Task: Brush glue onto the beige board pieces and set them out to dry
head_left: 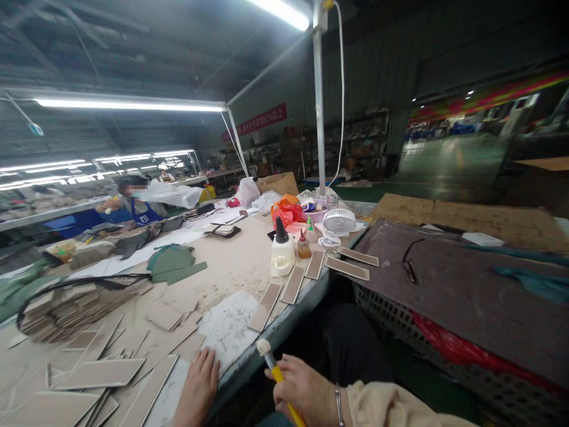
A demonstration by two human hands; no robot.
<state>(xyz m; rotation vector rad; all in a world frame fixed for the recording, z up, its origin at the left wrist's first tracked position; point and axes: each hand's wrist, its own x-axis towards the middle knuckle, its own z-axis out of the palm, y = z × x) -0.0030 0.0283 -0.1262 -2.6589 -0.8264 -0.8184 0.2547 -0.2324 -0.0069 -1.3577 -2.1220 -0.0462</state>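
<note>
My right hand (302, 388) is closed around a brush (278, 373) with a yellow handle and pale bristles, held near the table's front edge. My left hand (200, 379) lies on the tabletop with nothing visible in it, its fingers close together and flat. Left of it, brown rectangular panels with light edges (102, 373) lie in a loose pile. Ahead, more such panels (265, 306) lie in a row along the edge. Behind them stand a white bottle with a black cone cap (282, 252) and a small amber bottle (304, 245).
A white fan (339, 222) and red plastic bags (287, 212) sit farther back. Green pieces (173, 263) and a strapped stack (80, 305) lie left. Glasses (409, 267) rest on a dark board over a crate (400, 320) at right. A person (144, 207) is across the table.
</note>
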